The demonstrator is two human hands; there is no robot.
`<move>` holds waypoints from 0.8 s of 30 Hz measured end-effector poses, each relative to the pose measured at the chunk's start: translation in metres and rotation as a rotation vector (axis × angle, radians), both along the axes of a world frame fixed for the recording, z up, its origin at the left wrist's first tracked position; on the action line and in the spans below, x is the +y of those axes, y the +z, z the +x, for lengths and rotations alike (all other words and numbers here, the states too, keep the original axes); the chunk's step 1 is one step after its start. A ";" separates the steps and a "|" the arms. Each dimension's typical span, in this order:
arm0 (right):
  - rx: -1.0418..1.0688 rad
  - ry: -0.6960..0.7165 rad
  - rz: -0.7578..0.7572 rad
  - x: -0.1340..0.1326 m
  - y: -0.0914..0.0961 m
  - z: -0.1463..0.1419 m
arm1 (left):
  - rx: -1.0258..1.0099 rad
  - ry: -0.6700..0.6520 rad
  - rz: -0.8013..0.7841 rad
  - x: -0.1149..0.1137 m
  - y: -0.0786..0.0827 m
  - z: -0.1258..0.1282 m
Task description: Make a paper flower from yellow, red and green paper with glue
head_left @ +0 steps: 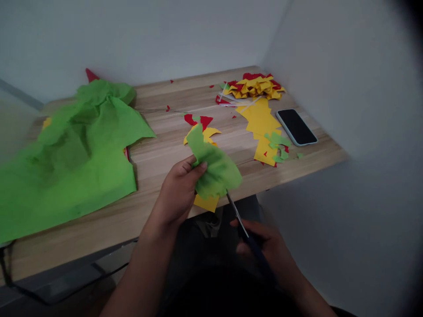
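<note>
My left hand [180, 187] pinches a piece of green crepe paper [220, 169] between thumb and fingers, above the front part of the table. My right hand [264, 246] is wrapped round a pair of dark-handled scissors [238, 215]. The tips of the blades touch the lower edge of the green piece. Whether the blades are apart is hard to make out. Under the green piece lie a yellow paper square [207, 202] near the table's edge and curled yellow scraps with red bits [206, 122] farther back.
A large crumpled green sheet [76, 145] covers the table's left side. A phone [296, 127] lies at the right, beside yellow paper squares [261, 119] and small green scraps [279, 143]. Folded yellow and red paper pieces [257, 86] are heaped at the back right. Walls border the table [158, 167].
</note>
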State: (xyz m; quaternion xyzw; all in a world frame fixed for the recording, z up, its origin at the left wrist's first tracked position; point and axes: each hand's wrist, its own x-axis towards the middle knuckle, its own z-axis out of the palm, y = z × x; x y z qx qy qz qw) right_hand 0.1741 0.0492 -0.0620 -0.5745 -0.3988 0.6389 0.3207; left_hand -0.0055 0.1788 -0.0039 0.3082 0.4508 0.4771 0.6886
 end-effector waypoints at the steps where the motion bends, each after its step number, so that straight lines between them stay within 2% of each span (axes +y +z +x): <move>1: -0.006 0.016 -0.012 0.000 0.001 0.000 | -0.003 0.006 -0.002 0.000 0.000 0.000; 5: 0.022 0.079 0.009 -0.003 0.002 0.001 | 0.005 0.037 0.007 0.001 0.003 -0.002; 9: 0.071 0.016 0.049 -0.003 0.001 0.002 | 0.011 0.038 0.003 0.001 0.004 -0.004; 14: 0.056 0.015 0.016 0.000 0.001 0.000 | 0.005 0.019 0.003 -0.002 0.002 -0.007; 20: 0.190 0.110 -0.081 -0.006 -0.001 0.003 | -0.009 0.018 0.017 -0.002 0.003 -0.013; 24: 0.173 0.113 0.029 -0.007 0.002 0.008 | 0.000 0.022 0.029 -0.003 0.003 -0.016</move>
